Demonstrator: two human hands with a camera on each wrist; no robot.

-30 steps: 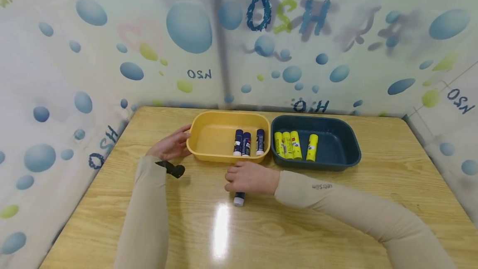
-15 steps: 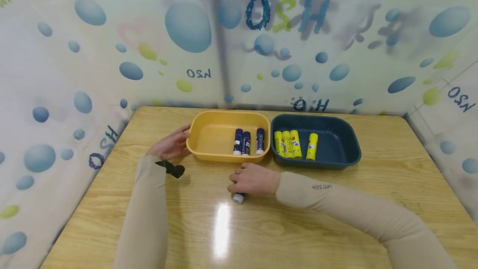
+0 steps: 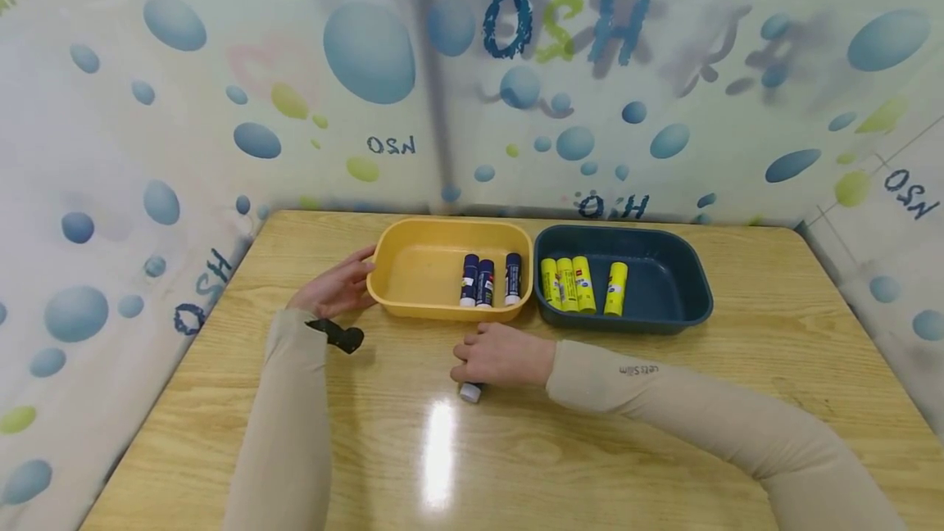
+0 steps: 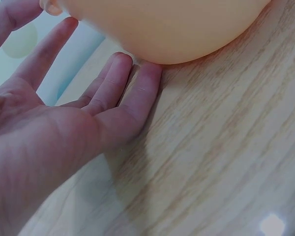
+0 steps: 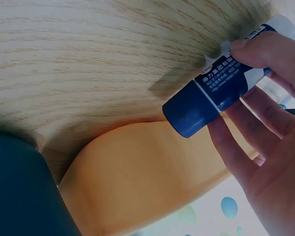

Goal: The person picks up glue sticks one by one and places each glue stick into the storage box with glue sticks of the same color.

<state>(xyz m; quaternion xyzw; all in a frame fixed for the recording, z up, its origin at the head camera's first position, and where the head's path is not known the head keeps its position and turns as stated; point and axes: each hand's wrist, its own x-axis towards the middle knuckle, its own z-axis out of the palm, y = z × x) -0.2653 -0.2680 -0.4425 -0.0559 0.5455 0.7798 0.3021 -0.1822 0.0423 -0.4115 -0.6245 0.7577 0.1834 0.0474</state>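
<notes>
My right hand (image 3: pixel 505 356) grips a navy glue stick (image 5: pixel 201 105) with a white end, thumb on one side and fingers on the other. In the head view the hand covers most of the stick; its white end shows below the fingers. My left hand (image 3: pixel 337 285) rests its relaxed fingers against the outer left side of the yellow bin (image 3: pixel 413 310). In the left wrist view the fingertips (image 4: pixel 150 73) touch the bin's lower wall. Inside that bin, at the right, lie navy glue sticks (image 3: pixel 484 283).
A dark blue bin (image 3: pixel 667 269) stands against the yellow bin's right side and holds several yellow glue sticks (image 3: pixel 583 285). Both bins sit toward the back of the wooden table (image 3: pixel 590 465), before a patterned wall (image 3: pixel 295 39). A black strap (image 3: pixel 342 334) hangs at the left wrist.
Less of the navy glue stick shows below my right hand, which has shifted slightly right. The stick's white end has moved up toward the fingers. My left hand stays at the yellow bin.
</notes>
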